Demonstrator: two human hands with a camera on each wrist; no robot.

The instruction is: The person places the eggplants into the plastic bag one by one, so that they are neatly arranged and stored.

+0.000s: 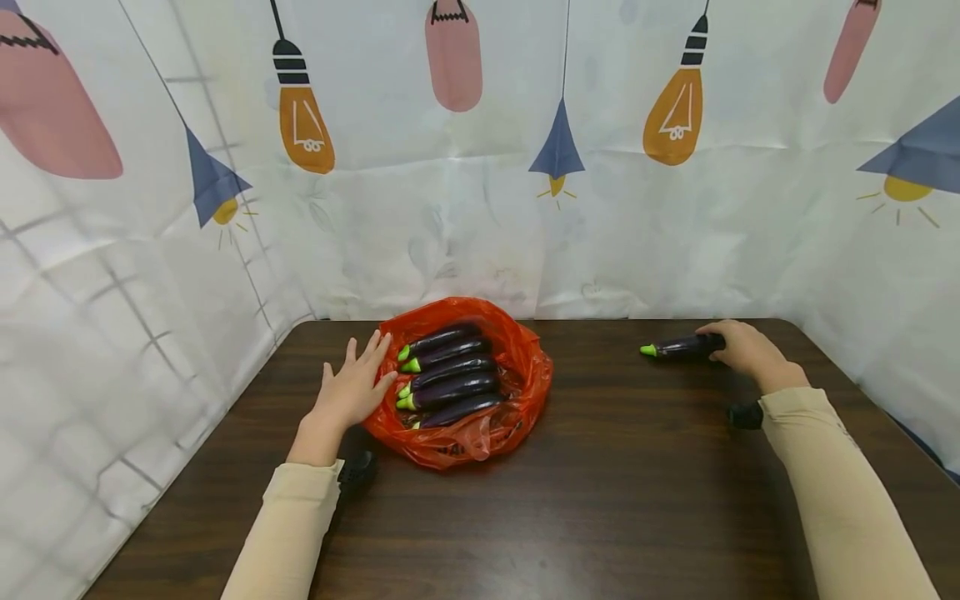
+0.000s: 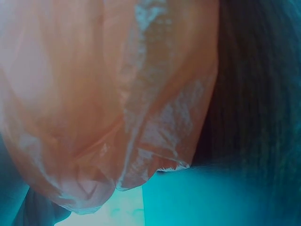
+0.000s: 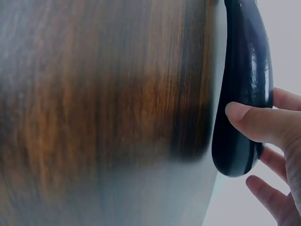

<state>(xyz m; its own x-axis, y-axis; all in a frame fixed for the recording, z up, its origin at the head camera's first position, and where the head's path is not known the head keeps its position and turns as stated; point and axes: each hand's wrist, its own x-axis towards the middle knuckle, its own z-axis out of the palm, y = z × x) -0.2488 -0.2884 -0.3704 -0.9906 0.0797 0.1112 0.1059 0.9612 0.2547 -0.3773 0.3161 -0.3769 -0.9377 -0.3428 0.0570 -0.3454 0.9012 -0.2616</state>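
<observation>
A long dark-purple eggplant (image 1: 684, 347) with a green stem end points left in my right hand (image 1: 742, 343). In the right wrist view, the thumb lies across the eggplant (image 3: 247, 84) near its rounded end, with fingers behind it. Left of centre, an open red plastic bag (image 1: 534, 367) holds several eggplants (image 1: 453, 387) lying side by side, green ends to the left. My left hand (image 1: 352, 387) spreads its fingers against the bag's left rim. Close up, the bag (image 2: 103, 94) fills most of the left wrist view, and that hand is mostly hidden there.
The dark wooden table (image 1: 585, 500) has rounded far corners. Behind it and along the sides hangs a pale curtain (image 1: 480, 217) printed with lamps and bulbs. A small black device (image 1: 745, 415) sits under the right wrist, and another (image 1: 358, 468) under the left.
</observation>
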